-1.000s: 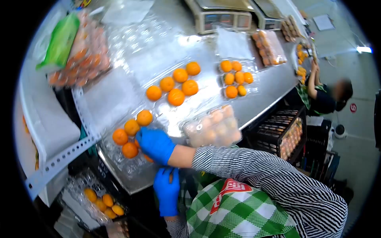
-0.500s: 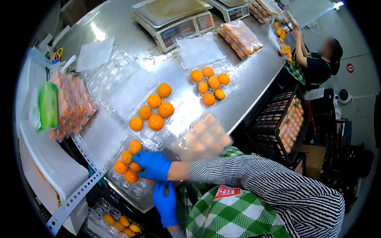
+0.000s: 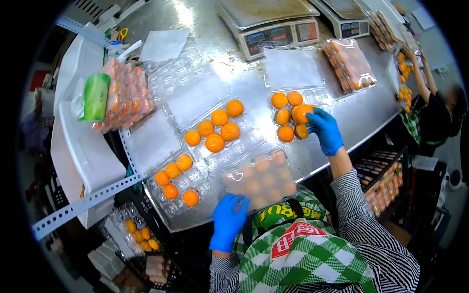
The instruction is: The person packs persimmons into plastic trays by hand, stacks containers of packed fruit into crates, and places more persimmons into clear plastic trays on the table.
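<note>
My right hand (image 3: 325,131), in a blue glove, pinches an orange (image 3: 301,114) over the right-hand clear plastic tray (image 3: 318,94). Several other oranges sit in that tray's cups, and part of them is hidden by the held one. Near the table's front edge, my left hand (image 3: 229,219) has its gloved fingers stretched out and holds nothing. Just beyond it lies a closed pack of fruit (image 3: 259,178) under a cloudy film. A middle tray (image 3: 249,141) and a near-left tray (image 3: 183,207) each carry several oranges in some of their cups.
Two weighing scales (image 3: 278,36) stand at the back. Filled packs (image 3: 349,66) lie right of them, and more are stacked (image 3: 127,95) at left by a green packet (image 3: 95,96). A perforated metal rail (image 3: 90,201) edges the left side. Another person (image 3: 439,107) works at far right.
My right hand has gone from the near-left tray to the right-hand tray and grips an orange there. The near-left tray shows fewer oranges. My left hand is now by the closed pack; the view has shifted.
</note>
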{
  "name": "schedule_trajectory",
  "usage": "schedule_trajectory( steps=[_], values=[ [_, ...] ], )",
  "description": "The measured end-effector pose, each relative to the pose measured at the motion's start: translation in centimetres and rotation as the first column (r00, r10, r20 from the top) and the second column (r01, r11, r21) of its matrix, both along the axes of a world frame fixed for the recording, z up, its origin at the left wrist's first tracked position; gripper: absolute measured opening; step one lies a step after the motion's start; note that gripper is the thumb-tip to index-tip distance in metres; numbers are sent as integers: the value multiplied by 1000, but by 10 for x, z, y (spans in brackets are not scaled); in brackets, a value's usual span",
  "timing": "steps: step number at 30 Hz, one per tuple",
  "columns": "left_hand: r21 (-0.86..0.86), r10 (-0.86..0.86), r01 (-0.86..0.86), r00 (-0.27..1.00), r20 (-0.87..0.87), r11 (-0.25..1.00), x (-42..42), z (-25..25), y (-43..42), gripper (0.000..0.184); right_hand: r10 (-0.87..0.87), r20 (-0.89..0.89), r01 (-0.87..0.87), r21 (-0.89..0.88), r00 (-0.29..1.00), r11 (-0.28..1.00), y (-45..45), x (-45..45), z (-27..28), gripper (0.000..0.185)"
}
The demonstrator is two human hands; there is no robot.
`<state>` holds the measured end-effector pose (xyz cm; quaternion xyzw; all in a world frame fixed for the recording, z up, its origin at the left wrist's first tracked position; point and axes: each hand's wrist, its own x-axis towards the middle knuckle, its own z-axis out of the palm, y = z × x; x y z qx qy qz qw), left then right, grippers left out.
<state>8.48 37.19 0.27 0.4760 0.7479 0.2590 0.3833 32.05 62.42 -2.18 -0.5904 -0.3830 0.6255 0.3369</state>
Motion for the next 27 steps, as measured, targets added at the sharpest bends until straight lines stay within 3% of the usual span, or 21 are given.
schedule_trajectory(
  steps=[2, 5, 6, 10, 11, 13, 14, 16, 17, 19, 20, 21, 22, 24, 27],
  values=[
    [-14, -22, 22, 1000, -7, 1000, 14, 5, 9, 16, 136, 57, -132, -72, 989, 989, -2, -21, -6, 48],
    [-40, -36, 35, 999, -31, 999, 30, 11, 13, 16, 333, -9, -333, -11, 943, 943, -7, -72, -21, 49],
    [-45, -34, 33, 999, -38, 998, 33, 11, 13, 16, 378, 48, -380, 41, 925, 924, -7, -87, -39, 49],
    [-62, 0, -5, 998, -70, 998, 37, 13, 8, 16, 449, 406, -551, 179, 796, 815, -8, -132, -68, 46],
    [-59, 34, -38, 997, -66, 998, 37, 13, 5, 16, 387, 512, -578, 288, 767, 764, -13, -133, -69, 43],
    [-56, 105, -107, 993, -48, 993, 37, 10, -4, 17, 346, 584, -588, 292, 734, 755, -17, -129, -66, 40],
    [-96, 238, -230, 969, 72, 968, 36, 7, -6, 19, 323, 620, -594, 293, 715, 749, -18, -126, -64, 39],
    [-220, 493, -444, 821, 287, 868, 33, 2, -12, 24, 292, 597, -573, 356, 747, 738, -21, -118, -62, 37],
    [-203, 532, -518, 631, 565, 831, 26, 3, -10, 42, 279, 582, -561, 385, 764, 733, -25, -115, -60, 37],
    [-377, 539, -639, 70, 840, 671, 17, 6, -4, 52, 384, 473, -583, 408, 793, 702, -40, -109, -36, 37],
    [-482, 450, -647, -232, 862, 590, 12, 7, -1, 57, 438, 413, -593, 419, 799, 687, -51, -109, -19, 38],
    [-483, 437, -662, -253, 863, 572, 9, 10, 5, 58, 540, 327, -631, 406, 776, 661, -64, -108, -10, 41],
    [-483, 421, -675, -271, 866, 558, 7, 12, 12, 59, 697, 267, -740, 353, 666, 572, -75, -105, 0, 44],
    [-443, 378, -691, -257, 889, 571, 5, 11, 24, 61, 838, 197, -810, 441, 508, 387, -98, -104, 14, 49],
    [-351, 324, -695, -176, 929, 627, 7, 2, 30, 58, 824, 162, -802, 393, 542, 450, -128, -109, 6, 55]
  ],
)
